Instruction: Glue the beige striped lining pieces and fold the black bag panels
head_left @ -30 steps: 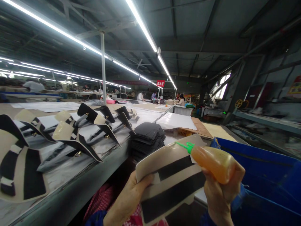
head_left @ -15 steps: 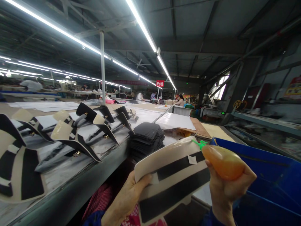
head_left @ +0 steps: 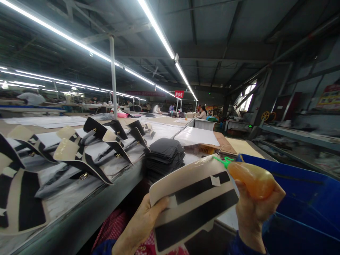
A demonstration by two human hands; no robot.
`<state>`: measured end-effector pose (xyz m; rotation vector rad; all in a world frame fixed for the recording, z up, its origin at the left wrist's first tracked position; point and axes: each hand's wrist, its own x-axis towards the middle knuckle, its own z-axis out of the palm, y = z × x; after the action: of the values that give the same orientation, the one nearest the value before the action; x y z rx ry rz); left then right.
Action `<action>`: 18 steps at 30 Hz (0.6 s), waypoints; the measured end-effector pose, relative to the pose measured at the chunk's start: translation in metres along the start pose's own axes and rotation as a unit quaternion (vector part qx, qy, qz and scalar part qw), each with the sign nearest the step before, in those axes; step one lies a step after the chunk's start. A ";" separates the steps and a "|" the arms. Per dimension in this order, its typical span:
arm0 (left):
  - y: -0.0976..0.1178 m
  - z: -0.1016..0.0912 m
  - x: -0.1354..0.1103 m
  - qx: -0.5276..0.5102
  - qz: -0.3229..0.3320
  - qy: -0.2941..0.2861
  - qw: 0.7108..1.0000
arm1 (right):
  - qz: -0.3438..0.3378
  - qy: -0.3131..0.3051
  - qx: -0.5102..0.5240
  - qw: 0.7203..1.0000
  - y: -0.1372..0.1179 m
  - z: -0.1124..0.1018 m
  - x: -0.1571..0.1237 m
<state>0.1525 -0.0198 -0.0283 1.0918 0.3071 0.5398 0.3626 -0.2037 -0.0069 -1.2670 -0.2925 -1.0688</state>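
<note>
My left hand [head_left: 143, 221] grips the left edge of a beige flat piece with black stripes [head_left: 193, 200], held up in front of me. My right hand [head_left: 255, 216] is wrapped round an orange squeeze bottle [head_left: 252, 180] with a green nozzle [head_left: 221, 162]. The nozzle tip rests at the piece's upper right edge. A stack of black cut pieces [head_left: 163, 156] lies on the table just beyond the held piece.
Several similar beige and black pieces [head_left: 79, 156] lie spread on the long grey table [head_left: 87, 209] at left. A blue bin [head_left: 305, 198] stands at right. White sheets [head_left: 196, 136] lie farther back. Other people work at distant tables.
The bottle's nozzle has moved from the piece's top middle toward its upper right edge. The held piece has tilted and shifted slightly left.
</note>
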 end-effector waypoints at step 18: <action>0.003 0.005 0.004 -0.049 -0.001 -0.033 0.998 | 0.010 -0.089 0.037 0.995 -0.022 -0.002 -0.036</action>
<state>0.1576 -0.0206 -0.0227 1.0128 0.2226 0.5100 0.3261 -0.1860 -0.0186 -1.2974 -0.4490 -0.9214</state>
